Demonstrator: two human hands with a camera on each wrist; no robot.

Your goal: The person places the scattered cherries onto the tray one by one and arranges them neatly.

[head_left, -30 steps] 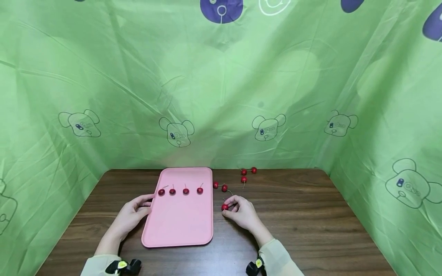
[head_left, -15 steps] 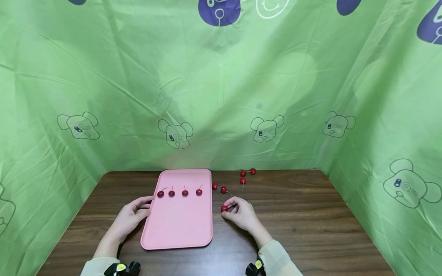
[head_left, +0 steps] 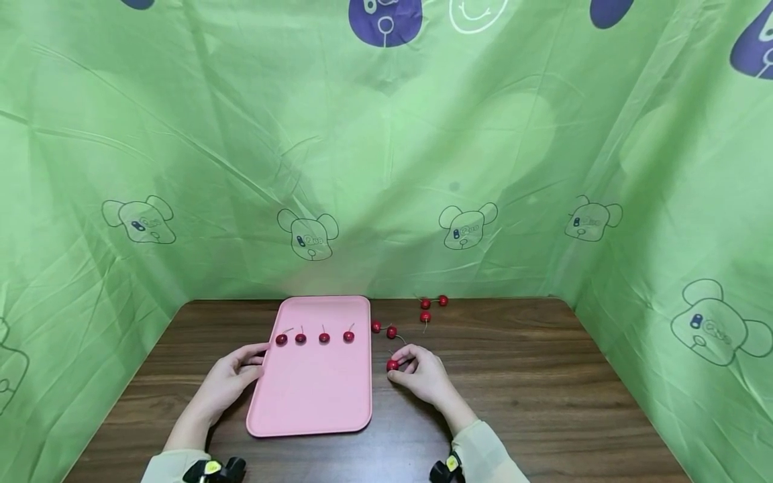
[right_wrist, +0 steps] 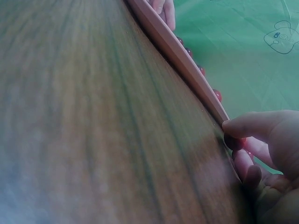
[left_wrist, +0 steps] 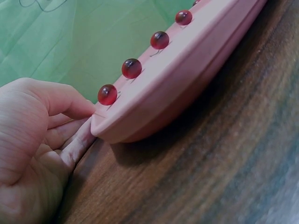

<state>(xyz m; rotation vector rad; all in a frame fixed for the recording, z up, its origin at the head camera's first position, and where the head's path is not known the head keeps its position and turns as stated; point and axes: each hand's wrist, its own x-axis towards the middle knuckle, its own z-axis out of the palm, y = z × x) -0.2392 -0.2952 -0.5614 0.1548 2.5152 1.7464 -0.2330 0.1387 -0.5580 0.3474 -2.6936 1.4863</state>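
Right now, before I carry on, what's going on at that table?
Someone is working with cherries and a tray. The left hand holds the left edge of the pink tray, while the right hand pinches one cherry just off the tray's right side. Four cherries sit in a row across the tray. Five more are on the wooden table: two cherries close to the tray and three cherries toward the far edge.

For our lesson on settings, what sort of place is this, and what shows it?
Probably a filming booth: printed green cloth hangs behind and beside the wooden table, and black wrist devices are worn.
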